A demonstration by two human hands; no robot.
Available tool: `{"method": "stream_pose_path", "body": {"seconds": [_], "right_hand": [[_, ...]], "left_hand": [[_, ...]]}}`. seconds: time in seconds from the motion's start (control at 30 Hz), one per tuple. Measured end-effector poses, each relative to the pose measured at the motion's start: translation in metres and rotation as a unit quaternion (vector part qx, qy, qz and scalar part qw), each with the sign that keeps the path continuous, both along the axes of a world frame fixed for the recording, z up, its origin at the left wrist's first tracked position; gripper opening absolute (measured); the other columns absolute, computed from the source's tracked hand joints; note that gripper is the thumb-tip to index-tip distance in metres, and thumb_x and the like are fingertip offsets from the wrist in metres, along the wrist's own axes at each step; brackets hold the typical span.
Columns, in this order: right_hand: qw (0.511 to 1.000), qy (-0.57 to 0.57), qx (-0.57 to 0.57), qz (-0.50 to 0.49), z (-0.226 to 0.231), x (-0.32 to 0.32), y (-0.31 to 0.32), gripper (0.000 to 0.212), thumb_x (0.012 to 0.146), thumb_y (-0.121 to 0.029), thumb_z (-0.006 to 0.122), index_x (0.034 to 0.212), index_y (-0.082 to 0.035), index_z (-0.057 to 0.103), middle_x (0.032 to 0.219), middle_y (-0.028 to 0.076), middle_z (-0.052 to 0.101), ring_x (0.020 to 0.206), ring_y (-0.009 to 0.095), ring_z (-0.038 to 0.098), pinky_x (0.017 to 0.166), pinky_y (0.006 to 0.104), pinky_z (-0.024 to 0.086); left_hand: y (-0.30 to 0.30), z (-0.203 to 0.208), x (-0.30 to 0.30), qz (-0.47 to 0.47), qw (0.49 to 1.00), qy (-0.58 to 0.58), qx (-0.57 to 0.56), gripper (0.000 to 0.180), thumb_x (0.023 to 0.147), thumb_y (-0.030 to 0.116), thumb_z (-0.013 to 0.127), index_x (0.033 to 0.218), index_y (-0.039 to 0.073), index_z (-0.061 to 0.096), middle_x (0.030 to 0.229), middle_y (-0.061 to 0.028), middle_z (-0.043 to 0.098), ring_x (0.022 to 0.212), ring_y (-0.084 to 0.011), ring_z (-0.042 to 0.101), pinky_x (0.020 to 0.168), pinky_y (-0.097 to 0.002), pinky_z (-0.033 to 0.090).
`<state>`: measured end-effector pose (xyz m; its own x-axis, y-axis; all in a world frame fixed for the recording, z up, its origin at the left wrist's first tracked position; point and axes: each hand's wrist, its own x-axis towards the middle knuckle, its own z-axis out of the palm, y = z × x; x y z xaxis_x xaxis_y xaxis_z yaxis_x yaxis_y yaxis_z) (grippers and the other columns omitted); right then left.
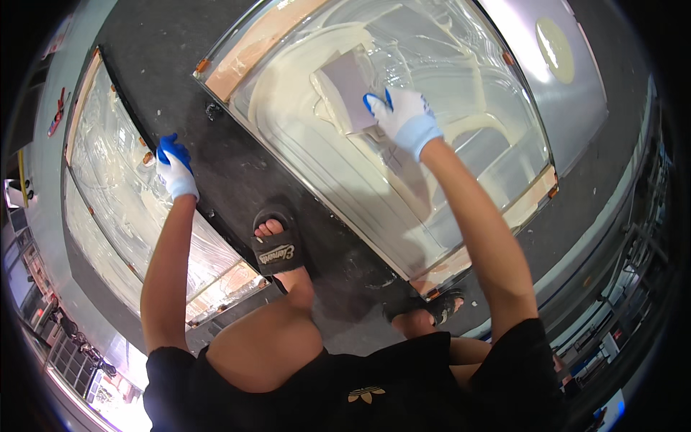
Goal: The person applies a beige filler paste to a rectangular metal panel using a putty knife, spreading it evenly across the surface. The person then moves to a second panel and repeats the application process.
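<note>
Dark floor [237,165], speckled with pale spots, carries everything here. A person crouches over it, seen from above.

Largest thing: a big clear panel [468,108] with rounded corners, lying flat, running from the upper middle down toward the lower right. Tan tape strips [252,50] run along its upper-left edge and again at its lower-right corner. Thick cream-coloured paste [288,79] lies smeared over the panel's upper half in broad curved swipes; the lower half looks thinner, streaked.

Second clear panel [115,180] lies to the left, well apart from the first, a strip of dark floor between them. It also shows pale streaks and a taped lower corner.

Beyond the first panel's far edge: a grey slab [533,79] with a pale oval patch.

Cluttered shelving or racks at the lower right and lower left rim, too bent and small to read.

A foot in a black slide sandal [277,252] stands on the floor strip between the panels, just beside the first panel's near-left edge. The other foot sits near that panel's lower corner, partly hidden by the knee.

Right hand [403,115], white glove with blue fingertips, closed on the lower corner of a flat grey spreader [349,79], pressed into the paste near the panel's upper middle.

Left hand [174,165], same glove, fingers curled onto the right edge of the left panel.
</note>
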<state>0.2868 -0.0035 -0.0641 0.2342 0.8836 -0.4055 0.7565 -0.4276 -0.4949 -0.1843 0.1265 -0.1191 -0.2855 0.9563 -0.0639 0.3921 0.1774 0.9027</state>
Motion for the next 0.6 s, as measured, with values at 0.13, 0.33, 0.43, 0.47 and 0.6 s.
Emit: {"method": "stream_pose_path", "body": {"seconds": [0.13, 0.33, 0.43, 0.47, 0.6], "right_hand": [[0.986, 0.101, 0.021, -0.132, -0.011, -0.061, 0.000, 0.043, 0.099, -0.044, 0.062, 0.096, -0.002, 0.069, 0.089, 0.029, 0.069, 0.087, 0.049, 0.067, 0.078, 0.0550, 0.052], [0.958, 0.116, 0.093, -0.246, -0.025, -0.117, 0.026, 0.050, 0.100, -0.048, 0.063, 0.089, 0.000, 0.067, 0.074, 0.023, 0.064, 0.070, 0.043, 0.061, 0.068, 0.0498, 0.048], [0.865, 0.295, 0.132, -0.384, -0.013, -0.129, 0.047, 0.041, 0.103, -0.039, 0.066, 0.084, -0.002, 0.064, 0.065, 0.007, 0.059, 0.056, 0.020, 0.055, 0.056, 0.0364, 0.045], [0.814, 0.348, 0.118, -0.450, -0.005, -0.132, 0.054, 0.038, 0.103, -0.036, 0.066, 0.085, -0.004, 0.064, 0.063, 0.004, 0.058, 0.053, 0.016, 0.054, 0.053, 0.0339, 0.044], [0.878, 0.291, 0.108, -0.364, 0.034, -0.114, 0.076, 0.039, 0.104, -0.032, 0.066, 0.077, -0.005, 0.060, 0.061, -0.003, 0.052, 0.052, 0.006, 0.046, 0.048, 0.0283, 0.038]], "left_hand": [[0.059, -0.040, -0.007, 0.045, 0.901, 0.428, 0.051, 0.033, 0.102, 0.024, 0.058, 0.122, -0.001, 0.066, 0.117, -0.0234, 0.066, 0.110, -0.0407, 0.065, 0.098, -0.0471, 0.052], [0.059, -0.063, 0.033, -0.031, 0.869, 0.475, 0.133, 0.045, 0.100, 0.038, 0.063, 0.136, 0.012, 0.061, 0.144, -0.0161, 0.055, 0.134, -0.0383, 0.050, 0.114, -0.0511, 0.036], [0.058, -0.051, 0.040, -0.044, 0.867, 0.483, 0.116, 0.048, 0.099, 0.039, 0.063, 0.139, 0.012, 0.058, 0.147, -0.0151, 0.054, 0.134, -0.0381, 0.050, 0.115, -0.0516, 0.035], [0.059, -0.048, 0.041, -0.048, 0.868, 0.484, 0.101, 0.050, 0.098, 0.038, 0.063, 0.139, 0.011, 0.057, 0.147, -0.0158, 0.054, 0.135, -0.0390, 0.049, 0.115, -0.0531, 0.034], [0.059, -0.040, 0.047, -0.047, 0.866, 0.493, 0.062, 0.051, 0.098, 0.040, 0.062, 0.141, 0.012, 0.056, 0.151, -0.0149, 0.051, 0.138, -0.0388, 0.046, 0.117, -0.0526, 0.032]]}}
